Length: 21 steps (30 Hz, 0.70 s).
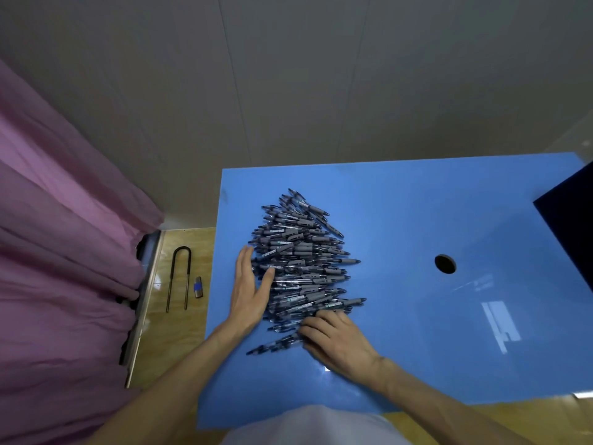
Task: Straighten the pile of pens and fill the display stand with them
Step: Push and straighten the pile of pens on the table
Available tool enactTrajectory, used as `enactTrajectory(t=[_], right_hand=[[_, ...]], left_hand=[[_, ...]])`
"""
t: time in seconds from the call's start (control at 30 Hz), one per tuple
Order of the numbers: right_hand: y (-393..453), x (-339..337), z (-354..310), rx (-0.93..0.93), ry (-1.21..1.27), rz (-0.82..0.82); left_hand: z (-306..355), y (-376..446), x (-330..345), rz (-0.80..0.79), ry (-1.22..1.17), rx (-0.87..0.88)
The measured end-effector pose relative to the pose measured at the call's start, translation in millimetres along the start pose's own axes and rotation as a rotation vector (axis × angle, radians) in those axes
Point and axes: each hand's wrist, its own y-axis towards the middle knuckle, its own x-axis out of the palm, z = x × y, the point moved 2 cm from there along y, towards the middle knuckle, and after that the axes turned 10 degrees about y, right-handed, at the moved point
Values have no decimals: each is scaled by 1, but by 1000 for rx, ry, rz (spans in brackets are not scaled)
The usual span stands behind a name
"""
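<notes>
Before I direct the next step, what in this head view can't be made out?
- Dark object: cut off by the right edge; cannot tell if it is the display stand.
- Pen labels in the pile of pens: too small.
- Right hand fingers: curled into the pile; grip unclear.
- Left hand palm: faces away.

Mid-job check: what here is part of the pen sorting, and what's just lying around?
Job:
pile of pens on the blue table
left hand flat against the pile's left edge
right hand on its near end

Lying about:
U-shaped metal bar on the floor
small lock body beside it
pink curtain
</notes>
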Motion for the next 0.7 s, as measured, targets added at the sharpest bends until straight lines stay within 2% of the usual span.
enactTrajectory(t=[0.13,0.33,0.53,0.7], right_hand=[[8,4,-2,-23,-55,-66],[10,2,-3,-18,-31,-132],[18,-3,-6,27,-39,-194],[19,-6,-9,76,-29,-201]], left_hand=[[2,7,-5,56,-73,-21],[0,20,-6,94,-271,-243],[10,20,-8,69,-335,-110],[13,21,-8,59,-295,-70]])
